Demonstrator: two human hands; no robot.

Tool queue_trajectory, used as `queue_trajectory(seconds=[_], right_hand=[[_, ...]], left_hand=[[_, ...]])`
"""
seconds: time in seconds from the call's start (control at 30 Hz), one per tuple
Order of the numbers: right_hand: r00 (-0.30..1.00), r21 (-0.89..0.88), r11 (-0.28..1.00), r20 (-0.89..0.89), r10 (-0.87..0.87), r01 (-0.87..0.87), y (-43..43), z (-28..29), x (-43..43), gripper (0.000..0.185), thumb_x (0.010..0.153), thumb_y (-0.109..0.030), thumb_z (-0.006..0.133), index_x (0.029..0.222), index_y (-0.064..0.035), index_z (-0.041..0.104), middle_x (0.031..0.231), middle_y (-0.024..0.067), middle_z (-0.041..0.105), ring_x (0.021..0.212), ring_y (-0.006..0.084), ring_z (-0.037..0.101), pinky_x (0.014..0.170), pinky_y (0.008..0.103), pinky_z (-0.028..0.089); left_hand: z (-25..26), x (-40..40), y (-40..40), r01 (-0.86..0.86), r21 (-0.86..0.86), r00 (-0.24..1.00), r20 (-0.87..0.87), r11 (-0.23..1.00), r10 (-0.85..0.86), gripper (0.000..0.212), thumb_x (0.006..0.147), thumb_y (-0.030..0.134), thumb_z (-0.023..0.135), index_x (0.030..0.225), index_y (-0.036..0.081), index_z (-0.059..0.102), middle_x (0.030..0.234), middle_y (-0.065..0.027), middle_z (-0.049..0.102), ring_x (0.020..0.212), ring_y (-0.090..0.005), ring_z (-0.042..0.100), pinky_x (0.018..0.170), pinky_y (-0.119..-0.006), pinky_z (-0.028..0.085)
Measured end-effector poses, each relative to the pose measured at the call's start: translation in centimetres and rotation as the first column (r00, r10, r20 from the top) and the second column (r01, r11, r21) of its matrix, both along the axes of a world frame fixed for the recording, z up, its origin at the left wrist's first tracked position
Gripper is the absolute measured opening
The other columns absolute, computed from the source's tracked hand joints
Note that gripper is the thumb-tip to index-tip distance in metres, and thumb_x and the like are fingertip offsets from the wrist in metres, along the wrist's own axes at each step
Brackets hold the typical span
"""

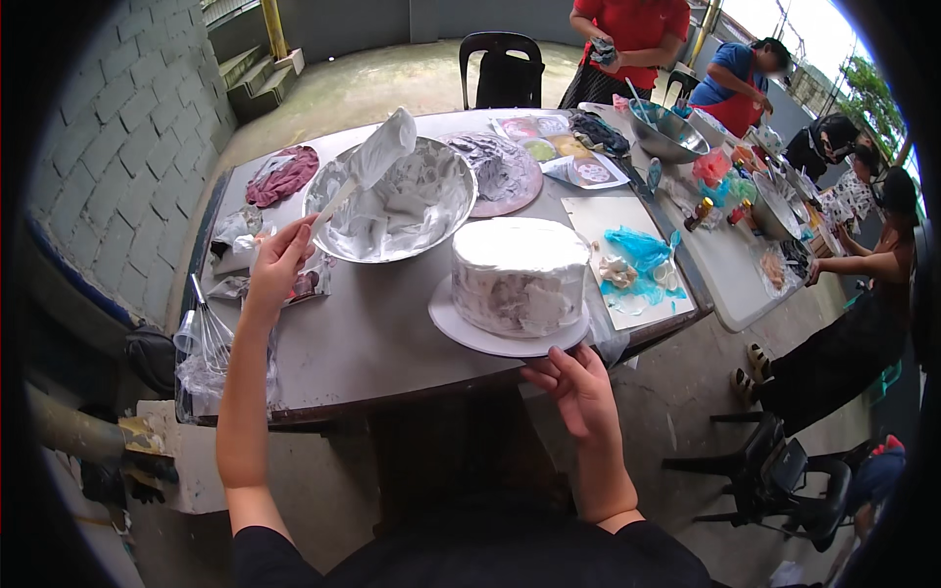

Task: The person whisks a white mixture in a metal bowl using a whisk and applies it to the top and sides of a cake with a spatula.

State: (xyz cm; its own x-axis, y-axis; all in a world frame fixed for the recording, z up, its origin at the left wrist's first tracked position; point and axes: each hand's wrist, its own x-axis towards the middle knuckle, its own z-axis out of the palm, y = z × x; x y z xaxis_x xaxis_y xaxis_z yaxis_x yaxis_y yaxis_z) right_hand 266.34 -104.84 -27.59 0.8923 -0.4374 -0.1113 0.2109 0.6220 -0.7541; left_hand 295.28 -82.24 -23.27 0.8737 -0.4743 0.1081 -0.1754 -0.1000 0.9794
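Observation:
My left hand [281,259] grips the light handle of a spatula [384,151], whose blade is heaped with white frosting and raised over a metal mixing bowl [351,252]. Plenty of white frosting [390,217] coats the inside of that bowl. Right of it stands a round cake [518,283], smooth white on top, with darker patches showing through its side. Beneath the cake is a round white board [470,336]. At the board's near edge, my right hand [577,389] holds the rim, some fingers underneath; whether a turntable sits below is hidden.
Left on the table [353,353] lie a whisk [213,334], a plastic cup [187,332] and a maroon cloth [283,176]. Behind are a frosting-smeared round board [526,184] and printed sheets [581,151]. A white board [628,312] carries blue-stained plastic. Several people work around the adjoining table [724,268].

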Motion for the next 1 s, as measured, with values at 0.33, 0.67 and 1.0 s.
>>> queue_trajectory(seconds=[0.33,0.67,1.0], right_hand=[[0.998,0.012,1.000,-0.056,0.011,-0.010,-0.4,0.5,0.0,0.034,0.085,-0.009,0.052,0.116,0.0027,0.042,0.105,0.0122,0.056,0.092,0.0221,0.060,0.078,0.0332,0.051],[0.998,0.052,0.998,-0.041,0.040,-0.037,-0.8,0.2,-0.4,0.034,0.085,-0.007,0.052,0.116,0.0034,0.041,0.103,0.0125,0.057,0.089,0.0222,0.061,0.078,0.0341,0.052],[0.997,-0.012,0.999,-0.075,0.037,-0.038,0.3,0.4,0.1,0.032,0.085,-0.008,0.053,0.114,0.0034,0.043,0.103,0.0120,0.057,0.092,0.0230,0.060,0.078,0.0352,0.052]], left_hand=[[0.1,-6.2,-0.8,0.253,0.177,0.696,0.650,0.951,-0.305,0.033,0.069,-0.003,0.063,0.100,0.008,0.066,0.069,-0.0002,0.049,0.059,-0.0108,0.040,0.057,-0.023,0.032],[0.8,-3.9,0.7,0.019,0.217,0.629,0.756,0.976,-0.181,0.025,0.070,-0.002,0.061,0.091,0.010,0.067,0.068,-0.0008,0.053,0.066,-0.0161,0.043,0.068,-0.027,0.033],[0.5,-9.1,-3.2,0.008,0.141,0.627,0.770,0.990,-0.115,0.024,0.071,0.000,0.062,0.091,0.012,0.068,0.068,0.0016,0.053,0.064,-0.0141,0.042,0.066,-0.027,0.028]])
